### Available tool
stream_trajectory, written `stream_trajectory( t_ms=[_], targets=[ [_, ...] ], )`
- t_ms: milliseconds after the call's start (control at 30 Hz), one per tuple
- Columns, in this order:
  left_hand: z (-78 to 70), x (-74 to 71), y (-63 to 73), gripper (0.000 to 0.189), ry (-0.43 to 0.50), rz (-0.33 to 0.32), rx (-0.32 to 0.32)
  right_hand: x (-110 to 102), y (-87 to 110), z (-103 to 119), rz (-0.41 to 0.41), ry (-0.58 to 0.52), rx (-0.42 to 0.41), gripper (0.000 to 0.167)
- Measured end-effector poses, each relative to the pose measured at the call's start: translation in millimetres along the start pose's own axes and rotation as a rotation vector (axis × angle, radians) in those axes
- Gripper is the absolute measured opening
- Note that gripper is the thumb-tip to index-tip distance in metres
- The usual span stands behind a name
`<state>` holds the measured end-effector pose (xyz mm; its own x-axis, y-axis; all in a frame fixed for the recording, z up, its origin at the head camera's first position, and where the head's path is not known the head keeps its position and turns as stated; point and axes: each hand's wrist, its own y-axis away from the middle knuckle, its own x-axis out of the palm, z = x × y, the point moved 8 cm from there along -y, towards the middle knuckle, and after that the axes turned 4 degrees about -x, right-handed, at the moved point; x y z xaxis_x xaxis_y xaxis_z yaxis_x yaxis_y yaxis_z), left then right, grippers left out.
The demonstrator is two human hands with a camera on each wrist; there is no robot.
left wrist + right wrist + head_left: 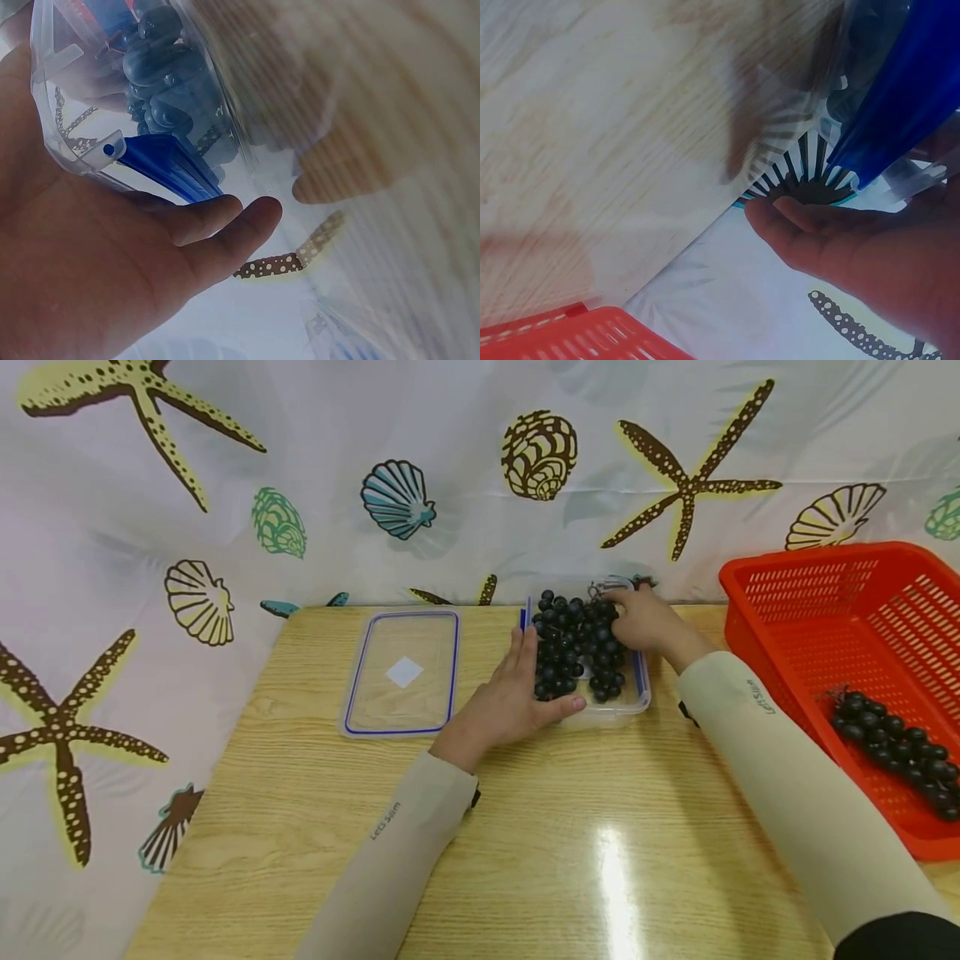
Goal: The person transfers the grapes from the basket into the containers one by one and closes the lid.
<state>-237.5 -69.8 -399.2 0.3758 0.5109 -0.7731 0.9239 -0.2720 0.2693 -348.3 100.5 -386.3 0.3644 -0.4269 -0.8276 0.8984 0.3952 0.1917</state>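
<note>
Bunches of black grapes (566,639) fill much of a clear plastic container (600,717) with blue-edged latch flaps. My left hand (504,702) lies along the container's left side, fingers straight and thumb stretched over the front rim. In the left wrist view, its fingertips (262,217) extend past a blue flap (165,161). At the far right corner, my right hand (647,620) reaches over the wall, index finger and thumb touching the grapes near a stem. Outside the wall, its other fingers (787,232) extend loosely in the right wrist view.
Left of the container lies a clear lid (405,710) with a blue seal and a white label. A red plastic basket (787,602) stands on the right, with another bunch of black grapes (892,739) inside. Behind the wooden table (555,843) hangs a seashell-patterned cloth (465,427).
</note>
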Motion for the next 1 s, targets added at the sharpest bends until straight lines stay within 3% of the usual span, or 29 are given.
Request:
stream_trajectory(
  t_ms=[200,467,633,800,1000],
  targets=[
    [-5.3,0.0,0.0,0.116,0.006,0.002,0.007,-13,7.6,1,-0.076,0.008,-0.017,0.057],
    [-5.5,-0.2,-0.8,0.115,0.005,0.0,-0.01,-39,19.4,9,-0.282,-0.083,-0.021,0.054],
    [-2.8,0.9,-1.5,0.116,0.011,0.003,-0.016,-57,28.7,22,-0.35,-0.094,0.002,0.056],
    [-1.1,1.1,-1.7,0.116,0.014,0.005,-0.015,-78,42.3,32,-0.359,-0.13,0.046,0.058],
    [-0.7,1.3,-2.4,0.115,0.012,0.002,-0.014,-98,58.3,33,-0.304,-0.125,0.07,0.06]
  ],
)
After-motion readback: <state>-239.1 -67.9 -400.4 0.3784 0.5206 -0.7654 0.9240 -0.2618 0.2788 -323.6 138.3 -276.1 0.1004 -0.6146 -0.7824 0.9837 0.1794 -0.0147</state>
